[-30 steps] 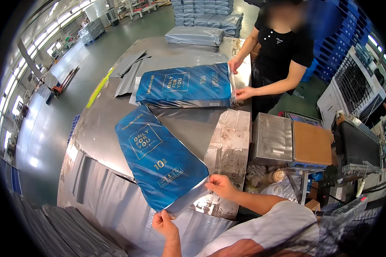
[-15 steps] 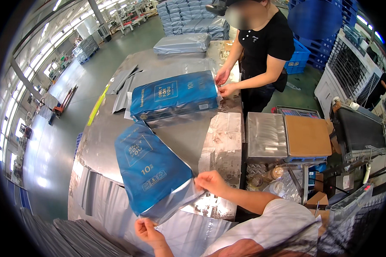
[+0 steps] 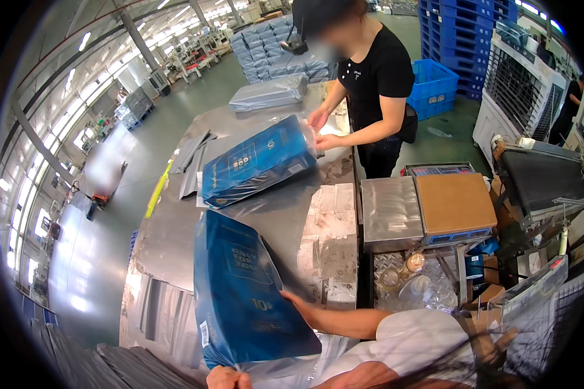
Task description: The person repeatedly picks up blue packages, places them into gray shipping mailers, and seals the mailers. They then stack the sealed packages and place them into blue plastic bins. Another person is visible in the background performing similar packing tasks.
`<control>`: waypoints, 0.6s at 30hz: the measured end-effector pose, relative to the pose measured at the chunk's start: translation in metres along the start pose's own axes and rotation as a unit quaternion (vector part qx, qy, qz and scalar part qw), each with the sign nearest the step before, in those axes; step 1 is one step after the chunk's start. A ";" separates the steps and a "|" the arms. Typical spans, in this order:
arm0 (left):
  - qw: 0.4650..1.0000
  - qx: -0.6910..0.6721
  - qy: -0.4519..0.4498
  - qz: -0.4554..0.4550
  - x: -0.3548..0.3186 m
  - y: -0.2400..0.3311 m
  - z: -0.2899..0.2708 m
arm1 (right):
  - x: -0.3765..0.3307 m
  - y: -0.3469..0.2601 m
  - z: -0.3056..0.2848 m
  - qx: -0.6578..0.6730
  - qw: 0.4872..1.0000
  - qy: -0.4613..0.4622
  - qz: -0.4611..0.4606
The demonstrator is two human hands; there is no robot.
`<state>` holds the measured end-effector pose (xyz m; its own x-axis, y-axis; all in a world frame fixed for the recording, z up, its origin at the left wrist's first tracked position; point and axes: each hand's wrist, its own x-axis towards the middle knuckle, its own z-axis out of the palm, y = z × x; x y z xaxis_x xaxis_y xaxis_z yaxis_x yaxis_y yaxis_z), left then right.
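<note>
I hold a large blue soft package (image 3: 240, 292) tilted up on its edge over the near end of the steel table (image 3: 169, 227). My left hand (image 3: 224, 378) grips its lower corner at the bottom of the view. My right hand (image 3: 291, 299) holds its right side, with the fingers mostly hidden behind the pack. Clear film (image 3: 285, 369) bunches under the package's lower end.
Across the table a person in black holds the end of a second blue package (image 3: 256, 162) lying in clear film. A brown-topped scale (image 3: 454, 201) and steel plate (image 3: 389, 214) stand to the right. Grey bags (image 3: 269, 94) lie at the far end, and flat bags (image 3: 143, 369) at lower left.
My package has gone from lying flat on the table to standing steeply on its near end. The other person's package has tilted and shifted toward them.
</note>
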<state>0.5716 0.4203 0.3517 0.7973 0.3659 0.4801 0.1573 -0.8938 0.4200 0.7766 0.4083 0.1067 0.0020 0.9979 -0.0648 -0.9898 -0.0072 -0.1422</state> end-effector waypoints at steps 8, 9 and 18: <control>0.973 -0.020 0.196 0.117 -0.036 0.023 -0.026 | -0.061 0.022 0.103 -0.042 0.996 0.007 -0.073; 0.966 -0.040 0.219 0.131 -0.043 0.026 -0.029 | -0.077 0.018 0.123 -0.061 0.993 0.010 -0.098; 0.863 -0.278 0.370 0.201 -0.096 0.054 -0.058 | -0.251 0.070 0.261 -0.277 0.873 -0.138 -0.377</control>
<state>0.4702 0.3515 0.3729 0.0989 0.3054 0.9471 -0.5131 -0.7998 0.3115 0.6701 0.1739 0.3707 0.5133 0.7095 0.4828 -0.5012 0.7045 -0.5025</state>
